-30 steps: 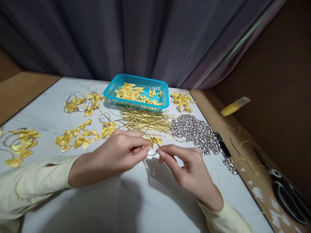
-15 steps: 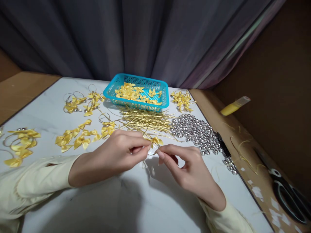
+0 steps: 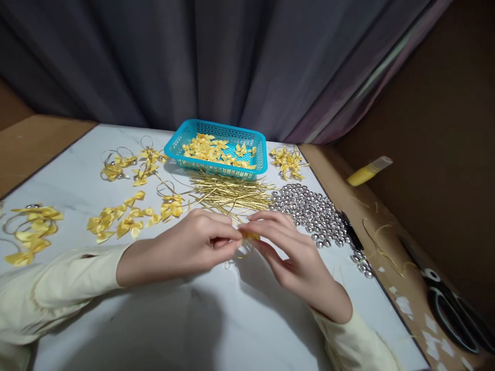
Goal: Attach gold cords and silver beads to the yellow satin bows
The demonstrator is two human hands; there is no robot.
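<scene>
The left hand (image 3: pixel 193 242) and the right hand (image 3: pixel 286 247) meet fingertip to fingertip above the white counter (image 3: pixel 162 319), in front of the blue basket (image 3: pixel 216 164). Both hands are closed in a pinch on one small yellow ribbon bow (image 3: pixel 250 236). Only a sliver of satin shows between the fingers; the rest of the bow is covered, so its shape and the direction of its long axis cannot be determined. A thin gold cord loop (image 3: pixel 242 252) hangs from the pinch point toward the counter, on the near side of the bow, away from the basket.

The blue basket has perforated walls and holds loose yellow bows. Directly in front of the basket lies a bundle of gold cord lengths (image 3: pixel 232 190), laid roughly parallel to the basket's front wall. To the right of the basket, and nearer the person, lies a pile of silver bells (image 3: pixel 313 211). A cluster of finished bows (image 3: pixel 288 159) lies just beside the basket's right end. To the left of the basket, further bows (image 3: pixel 127 219) are spread over the counter, several with cord loops attached.

Well to the right of the basket, off the counter's edge, lie a yellow glue stick (image 3: pixel 367 172) and black-handled scissors (image 3: pixel 452 314).
</scene>
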